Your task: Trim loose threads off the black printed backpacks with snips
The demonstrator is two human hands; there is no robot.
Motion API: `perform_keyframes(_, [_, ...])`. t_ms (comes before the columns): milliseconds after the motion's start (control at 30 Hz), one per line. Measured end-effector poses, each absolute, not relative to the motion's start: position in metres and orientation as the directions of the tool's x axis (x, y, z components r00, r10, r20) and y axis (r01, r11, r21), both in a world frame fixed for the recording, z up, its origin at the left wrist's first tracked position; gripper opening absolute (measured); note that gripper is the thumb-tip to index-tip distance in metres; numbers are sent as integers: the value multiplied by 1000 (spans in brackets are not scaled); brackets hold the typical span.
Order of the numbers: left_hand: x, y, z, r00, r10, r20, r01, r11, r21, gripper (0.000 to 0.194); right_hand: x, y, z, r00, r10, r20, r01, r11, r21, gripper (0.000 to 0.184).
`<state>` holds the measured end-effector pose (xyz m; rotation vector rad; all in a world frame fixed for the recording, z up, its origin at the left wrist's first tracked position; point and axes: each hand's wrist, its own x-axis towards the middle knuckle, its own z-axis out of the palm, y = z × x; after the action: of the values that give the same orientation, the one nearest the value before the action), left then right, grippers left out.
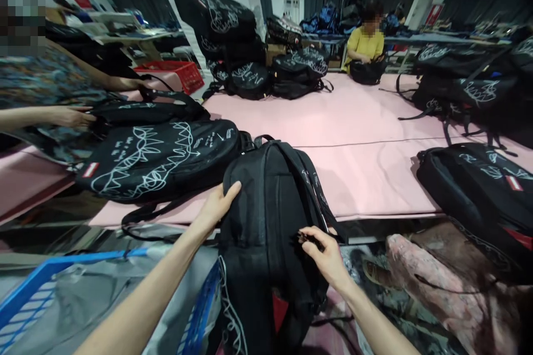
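Note:
A black backpack [266, 222] stands upright in front of me, its back panel and shoulder straps facing up, leaning against the edge of the pink mat [353, 138]. My left hand [219, 205] grips its upper left side, thumb over the top. My right hand [322, 249] pinches something small and dark on its right side, a strap or a zipper pull; I cannot tell which. A second black backpack with white scribble print [158, 158] lies flat just left of it.
A blue crate [37, 283] lined with grey plastic sits at lower left. Another person's hands [70, 116] handle a backpack [145, 111] at left. A person in yellow [366, 44] sits at the back among piled backpacks [233, 39]. More backpacks [483, 194] lie right. A red basket [179, 72] stands behind.

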<state>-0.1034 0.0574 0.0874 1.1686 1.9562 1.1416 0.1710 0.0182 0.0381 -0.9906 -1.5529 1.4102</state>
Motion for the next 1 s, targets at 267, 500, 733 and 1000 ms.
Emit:
perform_keyframes(267, [-33, 18, 146, -415, 889, 194, 394, -17, 919, 46, 172, -4, 53, -167, 973, 156, 31, 163, -986, 45])
perform_keyframes(500, [-9, 6, 204, -338, 539, 772, 684, -422, 595, 26, 159, 18, 98, -87, 897, 433, 14, 436, -900, 47])
perform_keyframes(733, [-2, 60, 140, -233, 627, 743, 670, -450, 590, 25, 183, 48, 95, 53, 918, 393, 182, 378, -908, 18])
perform_keyframes(1000, [-1, 57, 132, -224, 565, 794, 753, -418, 509, 31, 193, 67, 210, -95, 586, 805, 533, 713, -456, 23])
